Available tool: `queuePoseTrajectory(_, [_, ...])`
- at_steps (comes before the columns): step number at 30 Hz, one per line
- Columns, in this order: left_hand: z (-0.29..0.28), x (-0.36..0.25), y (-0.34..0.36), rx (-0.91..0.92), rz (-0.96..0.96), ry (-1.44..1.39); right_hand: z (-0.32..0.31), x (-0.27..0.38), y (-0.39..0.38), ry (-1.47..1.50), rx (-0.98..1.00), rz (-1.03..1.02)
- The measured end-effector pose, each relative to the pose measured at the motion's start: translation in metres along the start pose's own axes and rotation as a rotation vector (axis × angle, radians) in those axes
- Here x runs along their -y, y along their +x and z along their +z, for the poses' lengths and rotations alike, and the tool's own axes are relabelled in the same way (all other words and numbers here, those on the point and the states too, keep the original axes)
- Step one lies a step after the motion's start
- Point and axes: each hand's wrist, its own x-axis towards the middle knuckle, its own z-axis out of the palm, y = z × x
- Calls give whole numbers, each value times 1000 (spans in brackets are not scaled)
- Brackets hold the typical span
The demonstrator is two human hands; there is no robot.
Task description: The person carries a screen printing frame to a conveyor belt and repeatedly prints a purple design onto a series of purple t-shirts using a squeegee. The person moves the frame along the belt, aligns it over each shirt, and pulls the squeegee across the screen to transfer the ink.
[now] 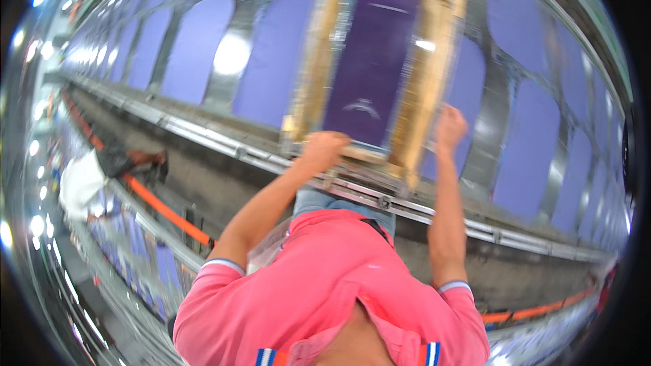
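Note:
A screen printing frame [434, 74] with yellowish, tape-covered sides lies in front of me on the long table, its dark purple mesh panel [371, 68] in the middle. My left hand [325, 150] is closed over its near edge, toward the left corner. Just off the right side rail is my right hand [449, 127], its fingers curled in; blur hides what they hold, if anything. Flat purple fabric pieces [196, 54] are laid out in rows on the table on both sides of the frame.
A metal rail [237, 149] runs along the table's near edge. Behind me an orange strip [166, 210] borders another table carrying purple pieces. Another person in a white top [81, 183] bends over at the left.

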Motion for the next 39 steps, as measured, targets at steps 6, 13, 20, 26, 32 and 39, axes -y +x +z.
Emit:
queuePoseTrajectory(6, [-74, 139, -61, -24, -73, 17, 167, 79, -65, 71, -26, 10])
queuePoseTrajectory(13, [-122, 193, -77, 5, -37, 22, 206, 118, -93, 144, -71, 83])
queuePoseTrajectory(20, [-111, 203, -95, 45, 24, -9, 223, 108, -86, -10, -39, 152])
queuePoseTrajectory(26, [-77, 218, -109, -30, 69, 56, 234, 108, -82, -82, 11, 168])
queuePoseTrajectory(32, [-96, 244, 10, -256, 147, 98, 226, 111, -83, -215, -179, -49])
queuePoseTrajectory(39, [-146, 305, 227, -241, 88, 154, 268, 208, 22, -127, -79, -493])
